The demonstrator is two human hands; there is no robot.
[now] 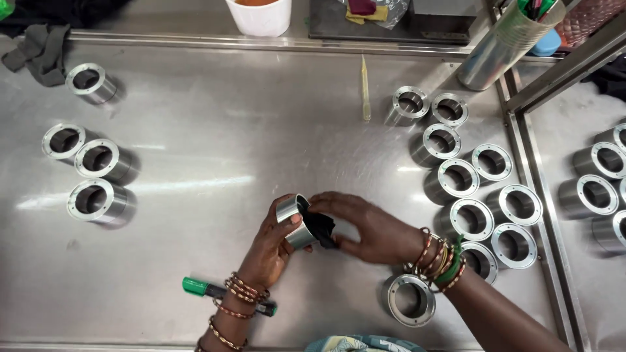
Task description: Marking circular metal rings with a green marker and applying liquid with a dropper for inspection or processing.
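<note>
At the steel table (215, 163), our left hand (270, 251) gripped a metal sleeve (295, 221) while right-hand fingers (339, 205) pinched a black cloth (321, 227) into it; four sleeves (91, 163) stood left, many more (469, 189) right.

Steel bench around my work, crowded with flanged metal sleeves

On my right a cluster of upright flanged sleeves (469, 189) runs down the steel table (215, 150), one more sleeve (411, 300) standing alone nearer me. On my left three sleeves (88, 179) sit close together, with a fourth (90, 81) farther back beside a grey rag (40, 52). A green-capped marker (225, 295) lies near the front edge. A thin yellowish stick (365, 88) lies toward the back, near a white tub (261, 16). A tilted metal cylinder (499, 49) holding pens leans at the back right. More sleeves (596, 189) stand on the neighbouring bench across the rail.
</note>
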